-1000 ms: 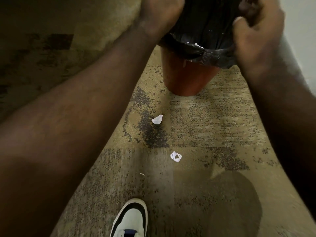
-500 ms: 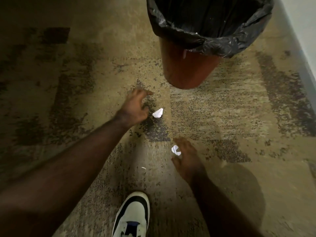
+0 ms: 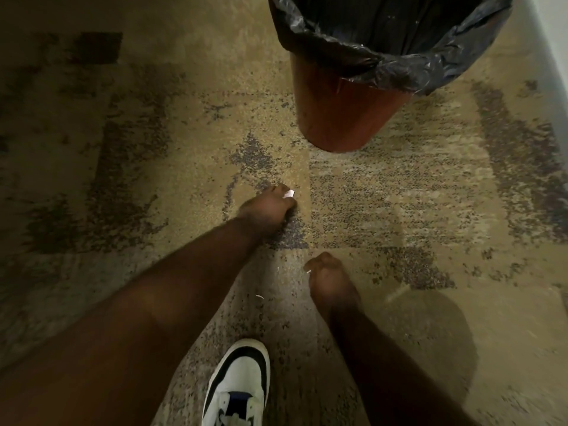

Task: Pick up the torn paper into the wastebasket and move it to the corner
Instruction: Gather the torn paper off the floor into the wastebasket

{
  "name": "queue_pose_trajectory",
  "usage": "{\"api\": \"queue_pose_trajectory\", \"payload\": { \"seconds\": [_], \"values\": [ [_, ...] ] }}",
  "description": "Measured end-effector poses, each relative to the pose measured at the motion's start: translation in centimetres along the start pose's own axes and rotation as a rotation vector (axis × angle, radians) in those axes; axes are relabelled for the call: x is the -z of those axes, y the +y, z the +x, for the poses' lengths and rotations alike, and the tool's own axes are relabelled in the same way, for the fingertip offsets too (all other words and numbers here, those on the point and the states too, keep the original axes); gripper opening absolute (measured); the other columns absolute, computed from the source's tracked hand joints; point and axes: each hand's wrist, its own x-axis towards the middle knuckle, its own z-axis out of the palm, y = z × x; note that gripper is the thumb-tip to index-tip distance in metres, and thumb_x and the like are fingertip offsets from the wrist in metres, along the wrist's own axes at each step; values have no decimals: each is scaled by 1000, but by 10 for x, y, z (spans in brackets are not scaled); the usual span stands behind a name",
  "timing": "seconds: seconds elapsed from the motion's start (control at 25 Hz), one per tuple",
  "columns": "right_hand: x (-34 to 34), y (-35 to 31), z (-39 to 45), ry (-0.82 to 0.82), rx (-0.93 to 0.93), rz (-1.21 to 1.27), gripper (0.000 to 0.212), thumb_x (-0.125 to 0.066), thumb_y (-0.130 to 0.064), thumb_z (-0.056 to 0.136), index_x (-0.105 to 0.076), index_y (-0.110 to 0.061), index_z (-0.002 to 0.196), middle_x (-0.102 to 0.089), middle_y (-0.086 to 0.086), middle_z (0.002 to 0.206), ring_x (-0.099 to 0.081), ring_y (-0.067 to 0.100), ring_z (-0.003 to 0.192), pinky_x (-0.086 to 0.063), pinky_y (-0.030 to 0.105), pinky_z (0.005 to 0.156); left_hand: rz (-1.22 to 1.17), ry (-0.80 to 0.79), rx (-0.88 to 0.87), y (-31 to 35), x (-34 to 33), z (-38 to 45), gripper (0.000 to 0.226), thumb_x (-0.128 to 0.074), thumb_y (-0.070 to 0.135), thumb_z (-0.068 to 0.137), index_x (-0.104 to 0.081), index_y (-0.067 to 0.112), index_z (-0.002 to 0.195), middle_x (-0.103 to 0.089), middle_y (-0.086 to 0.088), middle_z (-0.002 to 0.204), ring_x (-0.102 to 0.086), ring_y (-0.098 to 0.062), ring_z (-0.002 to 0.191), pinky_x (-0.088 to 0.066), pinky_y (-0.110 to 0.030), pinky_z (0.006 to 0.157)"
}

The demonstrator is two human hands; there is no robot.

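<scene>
A red-brown wastebasket with a black plastic liner stands on the carpet at the top of the view. My left hand is down on the carpet in front of it, fingers closed around a white scrap of torn paper that shows at the fingertips. My right hand is lower and to the right, curled on the floor over a second scrap of torn paper; only a thin white sliver of it shows.
Patterned tan and dark carpet covers the floor. A white wall runs along the right edge. My white and black shoe stands at the bottom centre. Tiny white paper bits lie between the arms.
Both hands let go of the liner's rim and came down to the floor. Each has closed over a paper scrap that lay bare a moment ago.
</scene>
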Motion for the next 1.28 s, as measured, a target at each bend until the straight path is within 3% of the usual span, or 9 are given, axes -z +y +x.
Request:
{"api": "queue_pose_trajectory", "payload": {
  "seconds": [0.12,0.24,0.4,0.56,0.8,0.96,1.04,1.2,1.28],
  "values": [
    [-13,-22,-6,-87,3,84,39,-46,1,95,-65,-24,118,-50,-1,129,-58,16,103,-52,27,87,62,28,17,0,-5,-6,38,-38,11,99,-44,13,137,-34,-16,148,-37,-31,132,-41,-41,104],
    [-30,-42,-12,-164,51,127,36,-48,-1,97,-68,-18,121,-50,2,132,-58,19,111,-50,28,98,26,65,13,-9,-9,-11,35,-45,12,98,-52,13,132,-45,-12,139,-50,-24,120,-46,-32,96],
    [-51,-56,-22,-225,63,182,27,-60,-12,96,-66,-6,121,-57,13,134,-59,17,98,-52,26,90,-152,105,75,-31,-12,-30,26,-53,16,92,-65,17,115,-54,-9,127,-60,-26,109,-51,-33,92],
    [-59,-60,-30,-198,38,153,28,-51,-15,102,-61,-10,128,-44,9,147,-57,21,120,-50,30,97,-218,112,169,-55,-18,-61,29,-62,11,88,-65,13,117,-57,-8,122,-61,-24,101,-47,-28,87],
    [-62,-76,-21,-216,44,48,32,-35,-8,104,-56,0,126,-46,14,140,-53,33,121,-47,39,93,-282,176,249,-76,-25,-93,22,-63,17,89,-70,11,109,-61,-10,114,-62,-27,97,-45,-25,84],
    [-67,-68,-17,-249,-14,100,33,-37,-15,103,-60,-4,124,-53,12,135,-55,33,117,-46,37,92,-328,190,259,-73,-25,-96,21,-61,14,90,-72,11,107,-62,-10,111,-62,-26,95,-42,-22,81],
    [-50,-57,-16,-196,-75,205,29,-46,-18,101,-68,-8,118,-58,12,126,-58,30,114,-48,32,91,-375,186,250,-67,-24,-95,20,-61,16,90,-72,13,107,-61,-7,111,-62,-24,95,-42,-21,80],
    [1,-20,-3,68,-222,417,12,-62,-18,97,-71,-11,101,-65,-2,94,-59,6,76,-47,10,61,-458,124,140,-31,-21,-78,23,-61,19,91,-72,23,111,-60,0,113,-58,-15,100,-43,-21,86],
    [24,-3,10,147,-230,438,13,-65,-18,95,-72,-7,92,-66,1,82,-59,9,70,-43,3,54,-419,28,60,-12,-19,-67,24,-63,20,89,-71,26,110,-59,-1,118,-57,-15,105,-48,-28,93]
  ]
}}
